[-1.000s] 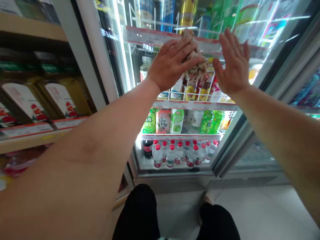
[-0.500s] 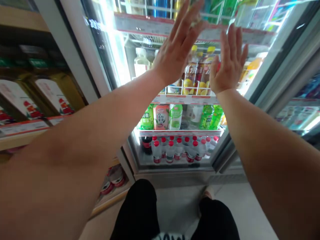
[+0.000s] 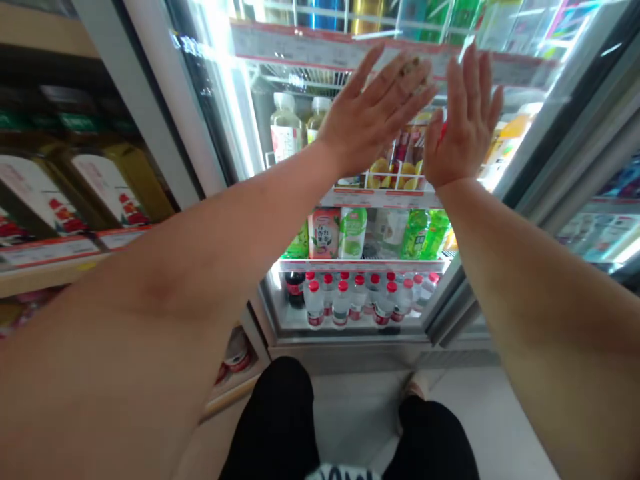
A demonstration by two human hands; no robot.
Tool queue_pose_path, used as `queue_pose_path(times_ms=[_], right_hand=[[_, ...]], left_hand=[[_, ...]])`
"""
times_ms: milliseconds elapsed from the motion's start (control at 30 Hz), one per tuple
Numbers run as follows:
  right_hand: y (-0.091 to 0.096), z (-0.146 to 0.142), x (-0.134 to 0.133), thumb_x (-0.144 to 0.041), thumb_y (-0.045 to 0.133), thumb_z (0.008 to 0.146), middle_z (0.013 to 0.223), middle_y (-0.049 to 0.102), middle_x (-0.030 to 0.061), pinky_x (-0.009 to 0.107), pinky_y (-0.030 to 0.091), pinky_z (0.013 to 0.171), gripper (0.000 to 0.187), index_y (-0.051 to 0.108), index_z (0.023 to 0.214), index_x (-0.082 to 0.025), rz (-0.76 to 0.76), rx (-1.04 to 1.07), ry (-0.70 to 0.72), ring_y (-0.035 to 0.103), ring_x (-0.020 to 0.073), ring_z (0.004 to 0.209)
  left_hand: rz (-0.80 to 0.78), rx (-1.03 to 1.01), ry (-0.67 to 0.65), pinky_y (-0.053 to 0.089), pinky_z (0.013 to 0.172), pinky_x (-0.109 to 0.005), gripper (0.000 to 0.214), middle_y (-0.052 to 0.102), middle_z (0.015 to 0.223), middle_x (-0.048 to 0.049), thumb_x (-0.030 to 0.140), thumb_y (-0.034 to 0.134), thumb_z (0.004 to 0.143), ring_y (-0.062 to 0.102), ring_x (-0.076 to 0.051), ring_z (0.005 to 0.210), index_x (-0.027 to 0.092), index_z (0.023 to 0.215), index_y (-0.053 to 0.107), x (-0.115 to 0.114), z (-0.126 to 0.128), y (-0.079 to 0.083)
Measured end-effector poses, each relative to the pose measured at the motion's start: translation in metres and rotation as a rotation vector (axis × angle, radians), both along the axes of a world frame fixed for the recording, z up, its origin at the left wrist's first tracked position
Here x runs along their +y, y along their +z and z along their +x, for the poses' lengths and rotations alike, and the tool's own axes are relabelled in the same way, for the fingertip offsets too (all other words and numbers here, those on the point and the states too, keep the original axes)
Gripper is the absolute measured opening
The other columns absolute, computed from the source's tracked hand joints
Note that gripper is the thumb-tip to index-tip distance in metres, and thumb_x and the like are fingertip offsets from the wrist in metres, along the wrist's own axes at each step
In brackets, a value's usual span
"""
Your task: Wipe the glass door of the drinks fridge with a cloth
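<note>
My left hand lies flat against the glass door of a lit drinks fridge, fingers stretched up and to the right. A scrap of crumpled brownish cloth peeks out from under its fingertips, pressed to the glass. Just to its right, my right hand is also flat on the glass, fingers together and pointing up, holding nothing. Both arms reach forward from the bottom corners.
Behind the glass stand shelves of juice bottles, green bottles and red-capped water bottles. A wooden shelf with large yellow oil bottles stands at the left. My black trousers and the pale floor show below.
The left hand slid up the glass with the cloth, then came slightly down and right; the cloth is now mostly hidden under its fingers. The right hand stayed flat, shifting little.
</note>
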State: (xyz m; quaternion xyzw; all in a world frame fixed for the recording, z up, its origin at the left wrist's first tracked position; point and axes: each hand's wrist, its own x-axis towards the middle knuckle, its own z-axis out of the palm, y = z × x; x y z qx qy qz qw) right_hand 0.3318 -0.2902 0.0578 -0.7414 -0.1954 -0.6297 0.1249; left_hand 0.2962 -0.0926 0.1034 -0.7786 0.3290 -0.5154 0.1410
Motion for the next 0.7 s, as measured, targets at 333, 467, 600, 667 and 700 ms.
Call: queue_pose_path(times_ms=[333,467,600,667,700], right_hand=[[0.0,-0.001,0.0,-0.039,0.022,0.106,0.168,0.024,0.0005,0.053,0.015,0.132,0.057,0.027,0.161,-0.027,0.01,0.028,0.067,0.017,0.0207,0.159],[0.0,0.001,0.0,-0.04,0.021,0.106,0.168,0.023,-0.002,0.055,0.014,0.132,0.057,0.025,0.162,-0.031,0.011,0.047,0.054,0.016,0.0208,0.159],[-0.001,0.001,0.0,-0.037,0.023,0.106,0.168,0.023,-0.0021,0.053,0.015,0.132,0.056,0.025,0.161,-0.03,0.01,0.028,0.028,0.016,0.0197,0.159],[-0.002,0.0,0.0,-0.037,0.024,0.106,0.167,0.025,-0.0017,0.05,0.017,0.132,0.056,0.026,0.161,-0.029,0.004,0.016,0.012,0.017,0.0182,0.158],[-0.002,0.0,0.0,-0.037,0.025,0.106,0.167,0.025,-0.0008,0.049,0.018,0.132,0.056,0.028,0.161,-0.027,0.002,0.008,0.009,0.018,0.0178,0.158]], left_hand=[[0.05,-0.001,-0.004,0.014,0.131,-0.056,0.059,0.028,0.166,-0.0004,0.039,0.03,0.104,0.019,-0.027,0.157,0.023,0.16,0.037,0.028,-0.009,0.001],[0.294,0.118,-0.042,0.012,0.13,-0.059,0.056,0.029,0.165,0.0024,0.038,0.019,0.107,0.023,-0.024,0.155,0.023,0.157,0.039,0.04,-0.004,0.016],[0.082,-0.086,0.097,0.007,0.125,-0.065,0.062,0.021,0.169,-0.0018,0.03,0.02,0.103,0.017,-0.029,0.156,0.019,0.164,0.025,0.066,0.009,0.056],[-0.048,-0.151,0.155,0.007,0.123,-0.067,0.067,0.016,0.17,-0.0063,0.027,0.026,0.1,0.014,-0.033,0.157,0.016,0.166,0.018,0.075,0.013,0.062],[-0.026,-0.164,0.148,0.006,0.123,-0.068,0.071,0.014,0.17,-0.0073,0.028,0.03,0.099,0.012,-0.035,0.157,0.015,0.166,0.015,0.078,0.014,0.061]])
